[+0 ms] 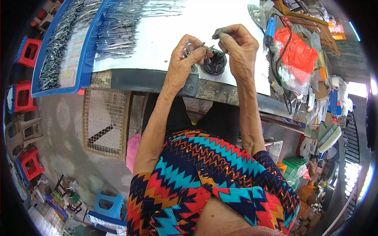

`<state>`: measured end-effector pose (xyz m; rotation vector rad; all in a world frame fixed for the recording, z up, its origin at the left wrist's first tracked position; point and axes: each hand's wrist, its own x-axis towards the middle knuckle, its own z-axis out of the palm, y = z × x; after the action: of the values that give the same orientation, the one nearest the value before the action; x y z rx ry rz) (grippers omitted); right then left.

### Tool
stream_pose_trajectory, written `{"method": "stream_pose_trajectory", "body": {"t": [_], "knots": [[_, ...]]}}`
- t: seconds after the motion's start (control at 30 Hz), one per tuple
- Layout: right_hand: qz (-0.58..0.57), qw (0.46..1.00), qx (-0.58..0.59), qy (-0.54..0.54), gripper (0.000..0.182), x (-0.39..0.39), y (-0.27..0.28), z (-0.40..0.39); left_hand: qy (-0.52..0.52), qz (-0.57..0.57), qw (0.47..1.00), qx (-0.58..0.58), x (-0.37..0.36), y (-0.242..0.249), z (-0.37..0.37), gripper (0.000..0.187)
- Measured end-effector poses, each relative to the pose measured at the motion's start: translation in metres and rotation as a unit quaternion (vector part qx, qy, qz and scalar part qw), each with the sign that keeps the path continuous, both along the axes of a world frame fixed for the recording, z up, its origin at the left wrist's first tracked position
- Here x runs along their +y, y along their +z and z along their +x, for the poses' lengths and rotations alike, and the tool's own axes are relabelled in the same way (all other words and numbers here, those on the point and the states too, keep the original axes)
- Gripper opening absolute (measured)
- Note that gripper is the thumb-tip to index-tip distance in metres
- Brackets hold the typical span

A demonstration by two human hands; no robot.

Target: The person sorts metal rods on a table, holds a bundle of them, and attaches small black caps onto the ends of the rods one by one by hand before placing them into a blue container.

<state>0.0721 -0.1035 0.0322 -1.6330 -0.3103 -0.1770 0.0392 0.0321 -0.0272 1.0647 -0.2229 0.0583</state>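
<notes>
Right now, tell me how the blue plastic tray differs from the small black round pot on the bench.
The blue plastic tray is long, shallow and rectangular; the small black round pot is compact and circular. The tray sits away from both hands and overhangs the bench edge; the pot sits between the left hand and the right hand. The tray holds rows of thin grey metal pieces; the pot's contents are unclear. Both rest on the bench.

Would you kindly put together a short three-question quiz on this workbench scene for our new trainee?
1. True or false: the left hand holds a red plastic bag.
2. What lies in the blue tray? A) thin metal pieces B) fruit C) cloth
3. What small dark thing stands on the white sheet just under both hands?

Key:
1. False; it pinches small metal parts.
2. A
3. A round black container, beneath the right hand.
</notes>
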Motion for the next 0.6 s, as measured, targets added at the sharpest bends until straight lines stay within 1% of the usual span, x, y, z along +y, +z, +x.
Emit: {"method": "stream_pose_trajectory", "body": {"t": [0.17, 0.3, 0.4, 0.6], "knots": [[-0.037, 0.999, 0.01, 0.008, 0.009, 0.004, -0.0008, 0.0007, 0.015, -0.015, 1.0, -0.007, 0.0, -0.0011, 0.0006, 0.013], [-0.037, 0.999, 0.014, 0.02, 0.009, 0.0064, -0.0021, 0.0019, 0.02, -0.03, 0.999, 0.01, -0.0013, -0.0023, 0.0001, 0.015], [-0.039, 0.999, 0.016, 0.02, 0.009, 0.0093, 0.0006, 0.0005, -0.005, -0.023, 1.0, 0.01, 0.0027, -0.0036, -0.0005, 0.013], [-0.033, 0.999, 0.02, 0.027, 0.009, 0.0105, 0.0019, -0.0007, 0.001, -0.017, 1.0, 0.002, 0.0031, -0.0039, -0.0009, 0.016]]}}
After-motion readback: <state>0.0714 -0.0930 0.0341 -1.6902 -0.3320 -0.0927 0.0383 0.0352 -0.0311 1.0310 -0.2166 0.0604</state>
